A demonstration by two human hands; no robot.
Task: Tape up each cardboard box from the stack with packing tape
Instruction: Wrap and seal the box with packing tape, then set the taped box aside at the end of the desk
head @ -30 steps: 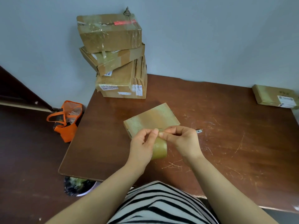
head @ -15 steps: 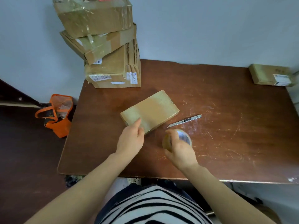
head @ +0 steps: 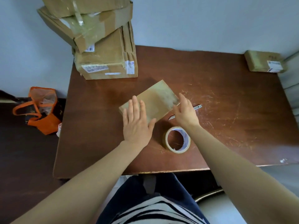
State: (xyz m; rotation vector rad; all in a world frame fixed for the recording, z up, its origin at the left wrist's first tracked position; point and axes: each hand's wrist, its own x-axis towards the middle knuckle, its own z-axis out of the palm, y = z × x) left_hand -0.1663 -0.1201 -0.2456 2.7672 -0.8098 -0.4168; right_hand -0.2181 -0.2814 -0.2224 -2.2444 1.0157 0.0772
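Observation:
A small flat cardboard box wrapped in tape lies in the middle of the brown table. My left hand rests flat on its near left end, fingers spread. My right hand is open at the box's right edge, holding nothing. A roll of clear packing tape lies flat on the table between my forearms. A stack of cardboard boxes stands at the table's back left corner.
A thin metal cutter lies on the table partly under my right hand. Another small box sits at the back right corner. An orange bag is on the floor to the left. A wall runs behind the table.
My right hand has set the tape roll down on the table and moved up to the box's right edge. My left hand has spread flat on the box.

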